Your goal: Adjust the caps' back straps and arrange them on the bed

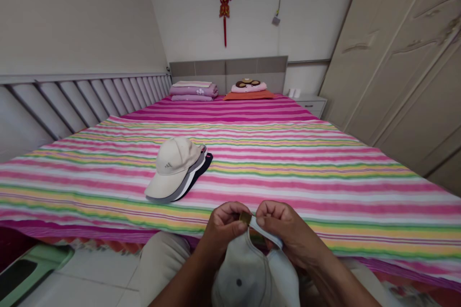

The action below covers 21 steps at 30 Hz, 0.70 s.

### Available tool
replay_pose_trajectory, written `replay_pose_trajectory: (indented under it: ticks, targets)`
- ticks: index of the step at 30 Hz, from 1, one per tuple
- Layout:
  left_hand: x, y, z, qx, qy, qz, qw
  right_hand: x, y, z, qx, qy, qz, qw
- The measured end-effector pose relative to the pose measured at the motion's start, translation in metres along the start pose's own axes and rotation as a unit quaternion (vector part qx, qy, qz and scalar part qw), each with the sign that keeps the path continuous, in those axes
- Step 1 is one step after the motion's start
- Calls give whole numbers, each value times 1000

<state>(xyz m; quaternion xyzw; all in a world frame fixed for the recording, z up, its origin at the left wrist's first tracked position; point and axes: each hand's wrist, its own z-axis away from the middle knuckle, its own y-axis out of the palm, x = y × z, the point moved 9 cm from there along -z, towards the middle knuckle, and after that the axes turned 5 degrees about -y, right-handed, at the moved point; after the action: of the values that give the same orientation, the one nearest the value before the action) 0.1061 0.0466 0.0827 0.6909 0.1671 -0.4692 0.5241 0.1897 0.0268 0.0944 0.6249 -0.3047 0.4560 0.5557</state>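
left hand (226, 224): clamped on brass-coloured buckle (245, 218) | right hand (283, 224): clamped on pale strap (268, 234) | grey cap (243, 271): held between both hands at the near edge of the striped bedspread (288, 177) | stacked caps (176, 165): laid on the bedspread, left of the hands, beige one uppermost

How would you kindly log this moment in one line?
left hand: pinches buckle; right hand: pinches baseball-cap strap; striped bedcover: stacked caps
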Motion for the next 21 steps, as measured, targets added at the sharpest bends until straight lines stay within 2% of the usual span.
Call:
replay_pose_trajectory:
  ticks: [6, 16, 21]
  targets:
    - [-16, 7, 2, 11, 65, -47, 997, 1, 2, 2, 2, -3, 20, 1000]
    - [-4, 0, 3, 3, 32, -5, 999, 3, -4, 2, 6, -51, 121, 991]
    - [-2, 0, 2, 9, 20, 2, 1000, -3, -1, 7, 18, -6, 102, 995]
